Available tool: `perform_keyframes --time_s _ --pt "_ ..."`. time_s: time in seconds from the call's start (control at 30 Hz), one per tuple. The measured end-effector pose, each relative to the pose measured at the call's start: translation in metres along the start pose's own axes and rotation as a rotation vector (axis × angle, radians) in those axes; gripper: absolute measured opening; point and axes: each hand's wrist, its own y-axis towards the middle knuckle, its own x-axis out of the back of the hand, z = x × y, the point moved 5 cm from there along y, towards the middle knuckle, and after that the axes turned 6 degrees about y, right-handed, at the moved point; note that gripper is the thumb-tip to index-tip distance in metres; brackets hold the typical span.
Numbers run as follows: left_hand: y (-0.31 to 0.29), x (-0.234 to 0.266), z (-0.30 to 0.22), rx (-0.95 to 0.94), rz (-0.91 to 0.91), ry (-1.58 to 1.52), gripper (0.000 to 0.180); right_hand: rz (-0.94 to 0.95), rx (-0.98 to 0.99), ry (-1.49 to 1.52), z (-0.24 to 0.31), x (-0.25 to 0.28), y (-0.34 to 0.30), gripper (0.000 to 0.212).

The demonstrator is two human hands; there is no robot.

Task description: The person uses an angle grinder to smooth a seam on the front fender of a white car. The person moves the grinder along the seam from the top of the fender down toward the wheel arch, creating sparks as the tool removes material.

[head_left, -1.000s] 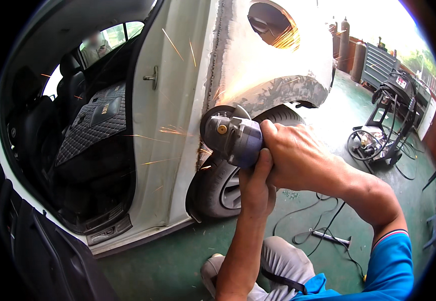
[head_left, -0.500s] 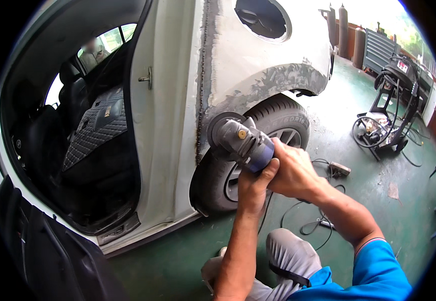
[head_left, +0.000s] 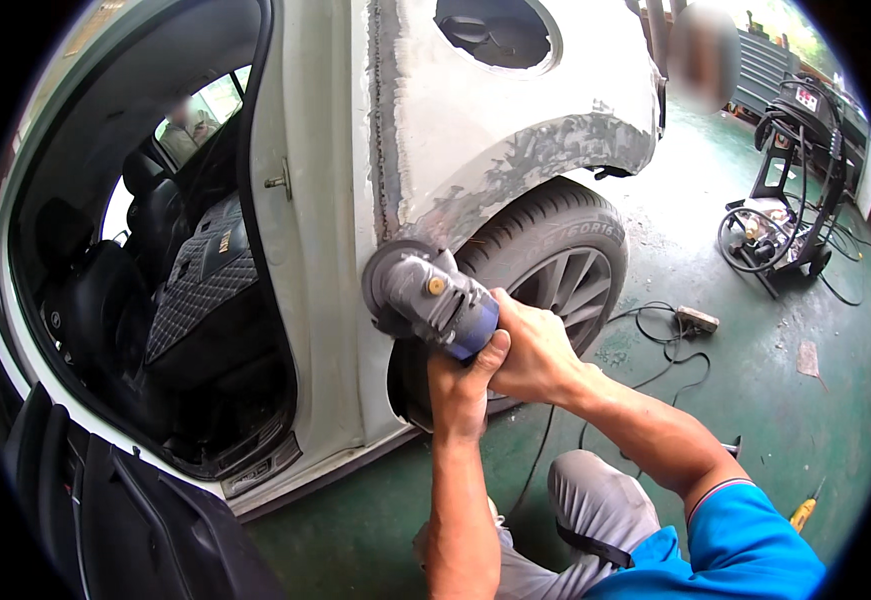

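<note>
Both my hands are wrapped round the body of an angle grinder [head_left: 443, 300], which has a grey head and a blue housing. Its round disc [head_left: 395, 275] is at the lower end of the bare metal seam [head_left: 385, 130] on the white car's rear panel [head_left: 455, 120]; whether it touches cannot be made out. My left hand [head_left: 463, 385] grips from below with the thumb across the housing. Behind it, my right hand [head_left: 538, 350] closes on the same housing. Just beyond the tool stands the rear wheel [head_left: 565, 275], under a wheel arch with patchy grey sanding marks [head_left: 555, 145].
The rear door stands open at left, its black trim [head_left: 125, 510] near my left arm. A power strip [head_left: 697, 320] and cables lie on the green floor [head_left: 645, 440]. A wheeled black machine [head_left: 790, 190] stands at right. A yellow-handled tool [head_left: 803, 515] lies at lower right.
The view has shifted, so the grinder and both hands now appear further left in the picture. The grinder stays at the seam's lower end, held by both hands. A yellow-handled tool has come into view.
</note>
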Motion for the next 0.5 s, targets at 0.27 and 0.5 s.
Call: perform_keyframes --time_s 0.27,0.5 --pt "0.002 -0.005 -0.002 0.025 0.002 0.071 0.051 -0.071 -0.002 0.123 -0.01 0.001 -0.003 0.041" --pt "-0.008 0.0 0.013 0.036 -0.019 0.103 0.047 -0.099 -0.03 0.153 -0.021 -0.011 -0.018 0.044"
